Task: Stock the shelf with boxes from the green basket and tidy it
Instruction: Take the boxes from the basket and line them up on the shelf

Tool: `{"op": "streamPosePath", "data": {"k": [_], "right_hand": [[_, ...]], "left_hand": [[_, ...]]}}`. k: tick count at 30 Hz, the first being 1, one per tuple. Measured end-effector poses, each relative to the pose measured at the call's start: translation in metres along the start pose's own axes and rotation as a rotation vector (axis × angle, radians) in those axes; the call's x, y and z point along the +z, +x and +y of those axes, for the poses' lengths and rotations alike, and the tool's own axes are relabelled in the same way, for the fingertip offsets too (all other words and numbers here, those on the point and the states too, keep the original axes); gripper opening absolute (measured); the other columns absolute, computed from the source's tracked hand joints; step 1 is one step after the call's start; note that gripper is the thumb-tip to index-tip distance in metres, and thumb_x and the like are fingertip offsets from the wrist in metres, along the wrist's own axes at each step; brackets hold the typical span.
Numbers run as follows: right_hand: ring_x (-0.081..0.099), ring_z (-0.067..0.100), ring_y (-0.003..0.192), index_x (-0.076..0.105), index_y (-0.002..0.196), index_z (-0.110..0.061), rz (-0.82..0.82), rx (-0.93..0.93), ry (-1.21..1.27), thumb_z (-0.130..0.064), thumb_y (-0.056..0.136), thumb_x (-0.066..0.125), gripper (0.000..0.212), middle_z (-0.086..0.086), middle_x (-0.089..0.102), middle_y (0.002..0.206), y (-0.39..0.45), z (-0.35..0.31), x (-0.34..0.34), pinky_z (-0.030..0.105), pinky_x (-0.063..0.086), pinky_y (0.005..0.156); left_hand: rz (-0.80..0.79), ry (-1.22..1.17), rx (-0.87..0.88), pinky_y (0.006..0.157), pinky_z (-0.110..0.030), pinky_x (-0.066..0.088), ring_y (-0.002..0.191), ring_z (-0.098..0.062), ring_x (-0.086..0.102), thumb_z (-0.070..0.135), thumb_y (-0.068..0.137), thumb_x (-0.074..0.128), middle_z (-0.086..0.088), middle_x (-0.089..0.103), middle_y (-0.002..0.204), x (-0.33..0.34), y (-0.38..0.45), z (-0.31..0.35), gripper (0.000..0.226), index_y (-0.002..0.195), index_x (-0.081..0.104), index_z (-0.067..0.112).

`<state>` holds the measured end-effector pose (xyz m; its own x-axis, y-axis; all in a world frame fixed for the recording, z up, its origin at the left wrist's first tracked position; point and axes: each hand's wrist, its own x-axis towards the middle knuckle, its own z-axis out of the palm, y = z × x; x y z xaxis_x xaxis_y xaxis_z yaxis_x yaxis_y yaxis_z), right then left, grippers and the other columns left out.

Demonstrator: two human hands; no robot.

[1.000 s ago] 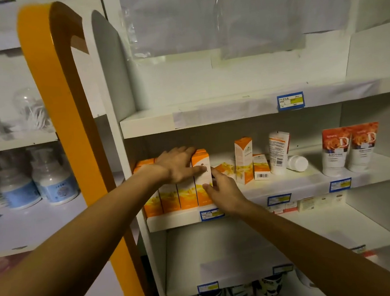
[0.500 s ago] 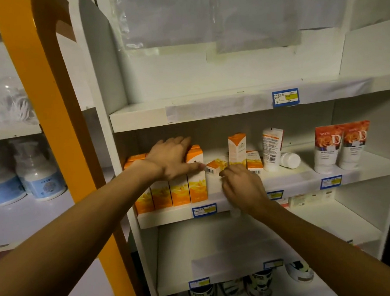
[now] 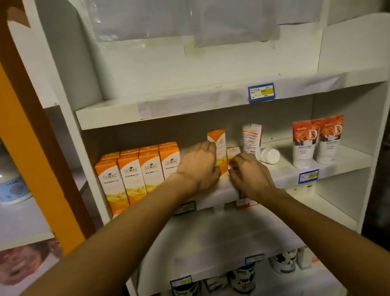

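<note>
Two rows of tall orange boxes (image 3: pixel 140 176) stand upright at the left of the white middle shelf (image 3: pixel 286 178). Right of them, my left hand (image 3: pixel 198 166) and my right hand (image 3: pixel 250 176) are close together with fingers curled around an orange box (image 3: pixel 222 165) that shows only as a sliver between them. Behind my left hand's knuckles stands one more tall orange box (image 3: pixel 216 138). A shorter orange box (image 3: pixel 233 151) peeks out above my right hand. The green basket is out of sight.
A white tube (image 3: pixel 252 138), a white bottle on its side (image 3: pixel 270 156) and two rose-printed tubes (image 3: pixel 318 141) fill the shelf's right part. Cans (image 3: pixel 243 279) stand below. An orange post (image 3: pixel 9 116) and a side shelf with bottles (image 3: pixel 4 185) are at left.
My left hand left the top of the orange row and moved right to the loose box. My right hand shifted slightly right and closed in. The view moved closer.
</note>
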<state>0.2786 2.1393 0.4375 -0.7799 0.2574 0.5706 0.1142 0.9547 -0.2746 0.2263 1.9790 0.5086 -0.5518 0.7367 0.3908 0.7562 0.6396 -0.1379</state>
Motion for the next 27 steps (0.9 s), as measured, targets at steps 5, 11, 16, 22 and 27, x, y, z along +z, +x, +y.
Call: {"op": "streamPosePath", "data": {"k": [5,11,16,22,27], "right_hand": [[0.056,0.021,0.117,0.058,0.128,-0.020,-0.054,0.048,0.039,-0.033,0.096,0.059,0.034,0.002,0.060,0.130,0.005,0.020,0.002,0.037,0.048,0.099],[0.052,0.024,0.127,0.049,0.139,-0.019,-0.115,0.021,0.105,-0.032,0.096,0.060,0.047,0.003,0.054,0.139,0.016,0.027,0.014,0.040,0.045,0.107],[0.051,0.023,0.127,0.048,0.140,-0.018,-0.116,0.024,0.189,-0.034,0.092,0.063,0.052,0.003,0.054,0.140,0.033,0.028,0.025,0.039,0.043,0.107],[0.057,0.022,0.118,0.056,0.130,-0.021,-0.047,0.055,0.352,-0.035,0.091,0.063,0.043,0.002,0.061,0.130,0.049,0.032,0.041,0.037,0.043,0.104],[0.050,0.023,0.126,0.054,0.134,-0.019,-0.146,-0.041,0.289,-0.041,0.095,0.053,0.045,0.003,0.058,0.136,0.059,0.039,0.055,0.042,0.041,0.109]], "left_hand": [[-0.142,-0.243,-0.273,0.118,-0.046,0.032,0.147,-0.033,0.027,0.040,0.087,0.068,-0.016,0.016,0.163,0.041,0.005,0.021,0.106,0.158,-0.003,0.007],[-0.119,-0.330,-0.419,0.123,-0.046,0.011,0.154,-0.033,0.001,0.042,0.091,0.064,-0.015,-0.003,0.167,0.075,0.021,0.022,0.104,0.158,-0.007,0.007],[-0.105,-0.183,-0.470,0.122,-0.049,0.005,0.153,-0.037,-0.001,0.064,0.093,0.044,-0.019,0.000,0.166,0.096,0.036,0.014,0.099,0.158,-0.003,0.006],[-0.197,-0.188,-0.572,0.121,-0.054,0.007,0.151,-0.042,-0.003,0.079,0.087,0.034,-0.021,-0.002,0.165,0.108,0.050,0.008,0.107,0.158,-0.001,0.007],[-0.163,-0.185,-0.555,0.119,-0.053,0.019,0.150,-0.041,0.008,0.070,0.090,0.040,-0.019,0.013,0.163,0.112,0.056,0.005,0.094,0.156,0.012,0.009]]}}
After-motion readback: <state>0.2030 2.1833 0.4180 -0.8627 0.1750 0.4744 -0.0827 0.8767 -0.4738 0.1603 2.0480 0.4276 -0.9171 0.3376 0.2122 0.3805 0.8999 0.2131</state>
